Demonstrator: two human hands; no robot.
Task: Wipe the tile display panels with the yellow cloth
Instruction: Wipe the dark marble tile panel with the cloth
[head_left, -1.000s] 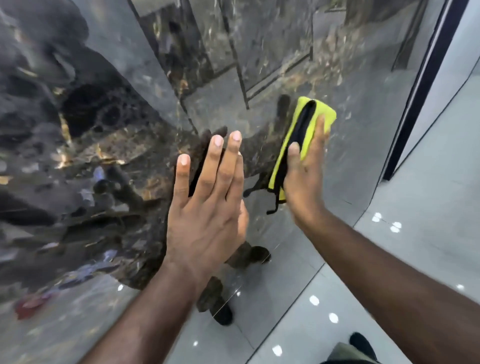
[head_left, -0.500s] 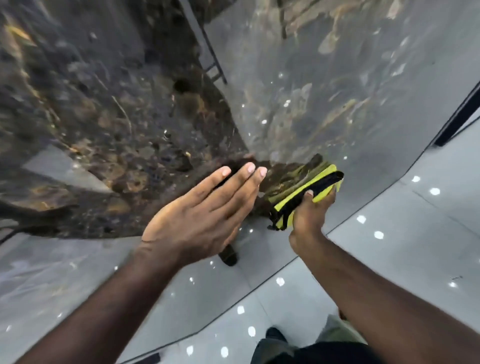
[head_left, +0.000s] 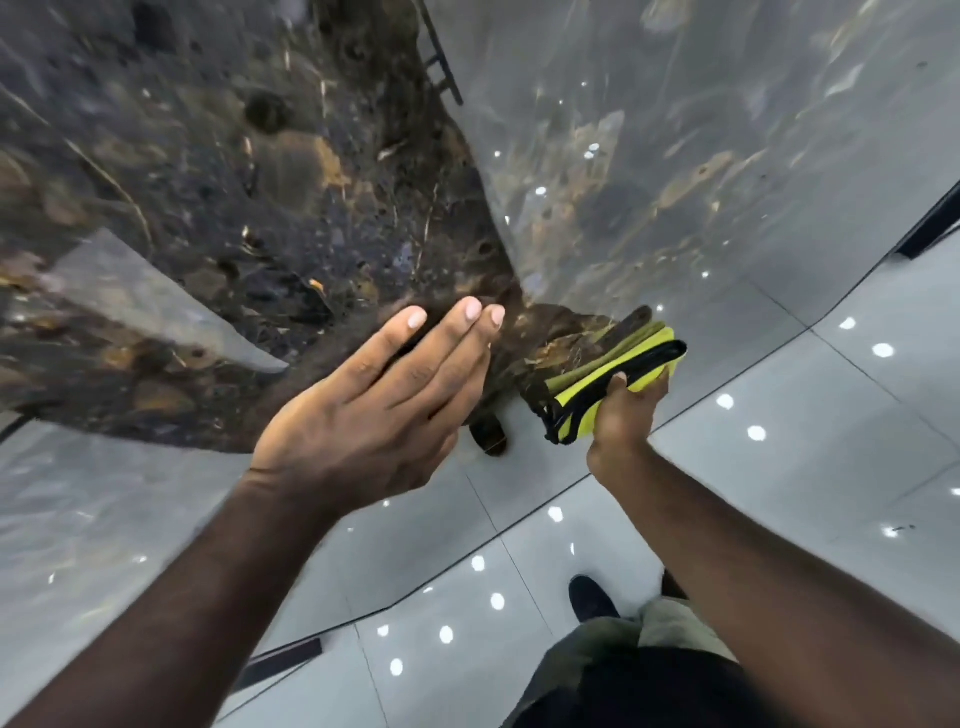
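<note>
Yellow cloth has slid down the tile panel in right hand.

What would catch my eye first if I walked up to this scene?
The bright yellow cloth, gripped in the right hand low against the glossy dark marble panel, stands out most. Just left of it, the left hand lies flat on that panel, fingers straight. Below, the pale floor shows round white light spots.
</note>
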